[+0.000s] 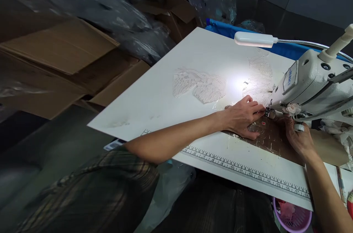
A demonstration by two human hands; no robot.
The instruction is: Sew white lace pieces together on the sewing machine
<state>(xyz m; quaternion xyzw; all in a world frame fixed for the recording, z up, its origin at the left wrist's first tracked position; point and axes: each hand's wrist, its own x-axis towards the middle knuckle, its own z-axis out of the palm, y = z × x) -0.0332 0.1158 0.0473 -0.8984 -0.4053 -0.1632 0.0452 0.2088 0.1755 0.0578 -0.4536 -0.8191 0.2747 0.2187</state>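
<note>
A white sewing machine (pixel 317 75) stands at the right of the table, with its presser foot (pixel 270 114) low over the brown machine bed. My left hand (pixel 244 117) lies just left of the foot, fingers spread and pressing down on the near end of a white lace piece (pixel 260 75). That lace stretches away behind the foot under bright light. On the other side, my right hand (pixel 299 137) is close to the foot with fingers curled together; its fingertips are partly hidden by the machine, and what they pinch cannot be made out.
Another lace piece (pixel 204 85) lies flat on the white table (pixel 154 108), left of the lamp (pixel 253 39). A printed ruler (pixel 237 167) follows the near edge. Cardboard boxes (pixel 55 49) stand left, a purple basket (pixel 295 220) below right, and blue cloth (pixel 228 29) behind.
</note>
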